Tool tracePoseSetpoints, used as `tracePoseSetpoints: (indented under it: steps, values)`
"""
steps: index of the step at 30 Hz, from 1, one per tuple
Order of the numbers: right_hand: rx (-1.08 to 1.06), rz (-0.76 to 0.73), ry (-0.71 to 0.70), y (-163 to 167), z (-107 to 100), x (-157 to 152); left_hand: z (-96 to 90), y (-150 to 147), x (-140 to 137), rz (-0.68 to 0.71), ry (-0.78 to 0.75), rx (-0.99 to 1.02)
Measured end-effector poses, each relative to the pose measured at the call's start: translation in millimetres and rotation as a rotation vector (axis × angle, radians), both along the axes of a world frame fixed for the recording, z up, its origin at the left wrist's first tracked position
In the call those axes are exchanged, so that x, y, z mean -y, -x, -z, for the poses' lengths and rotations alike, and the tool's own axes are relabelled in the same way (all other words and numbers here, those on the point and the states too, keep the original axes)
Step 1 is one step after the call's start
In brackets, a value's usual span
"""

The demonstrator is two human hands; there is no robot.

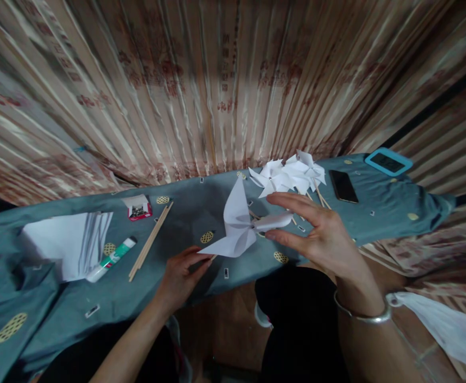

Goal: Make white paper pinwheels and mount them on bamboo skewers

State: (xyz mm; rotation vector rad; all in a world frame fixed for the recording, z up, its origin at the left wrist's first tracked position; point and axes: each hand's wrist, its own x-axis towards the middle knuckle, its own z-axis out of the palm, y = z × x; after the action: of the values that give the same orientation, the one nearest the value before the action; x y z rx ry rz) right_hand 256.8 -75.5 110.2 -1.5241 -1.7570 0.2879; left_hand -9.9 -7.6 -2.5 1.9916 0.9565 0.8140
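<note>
A white paper pinwheel [239, 226] on a thin wooden stick is held up over the cloth-covered table. My left hand [183, 274] pinches the stick below the lower left blade; the blade hides most of the stick. Beside the pinwheel's right blade is my right hand [310, 229], thumb and fingers spread apart around the blade's tip. Whether its fingertips touch the paper I cannot tell. A silver bangle circles that wrist. Several more white pinwheels [286, 173] lie in a pile behind my right hand, their sticks pointing toward me.
On the left lie a stack of white paper [59, 242], a glue stick [111, 259], bare wooden sticks [151, 242] and a small red box of metal pins [139, 210]. A phone [343, 186] and a blue-framed digital timer [388, 161] rest at the right. Curtains [225, 80] hang behind the table.
</note>
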Motion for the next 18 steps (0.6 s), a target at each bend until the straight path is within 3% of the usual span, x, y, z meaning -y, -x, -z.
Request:
tracePoseSetpoints:
  steps: [4, 11, 18]
  values:
    - [-0.159, 0.053, 0.002, -5.5, 7.8, -2.9, 0.9, 0.4, -0.6, -0.007, 0.03, 0.022]
    - [-0.62, 0.157, 0.027, -8.7, 29.4, -19.6, -8.1, -4.7, 2.9, 0.017, 0.173, 0.06]
    - [-0.812, 0.129, 0.124, -6.1, 43.9, -30.1, -15.1, -8.7, 3.9, 0.028, 0.304, 0.128]
